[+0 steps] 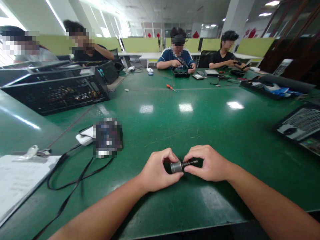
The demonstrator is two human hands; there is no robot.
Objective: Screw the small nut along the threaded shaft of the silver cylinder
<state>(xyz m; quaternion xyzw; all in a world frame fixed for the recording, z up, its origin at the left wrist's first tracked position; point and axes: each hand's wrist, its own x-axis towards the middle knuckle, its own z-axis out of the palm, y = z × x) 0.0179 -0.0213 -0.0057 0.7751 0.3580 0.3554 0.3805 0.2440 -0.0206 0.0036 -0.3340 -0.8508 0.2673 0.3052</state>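
Low over the green table, both hands meet at a small metal cylinder with a shaft (177, 167), which looks like a small motor. My left hand (157, 170) is closed around its grey body, fingers above and thumb below. From the other side, my right hand (208, 163) pinches the dark, ridged base of the shaft between thumb and fingers. The thin bright tip points right, inside the curve of my right hand. Fingertips hide part of where body and shaft join.
A blurred-out badge (108, 138) with a black lanyard, a white item (85, 136) and a clipboard (25, 180) lie left. Black computer cases (72, 88) stand behind them. An orange screwdriver (170, 87) lies further back. A case panel (300, 125) is right. Several people sit across.
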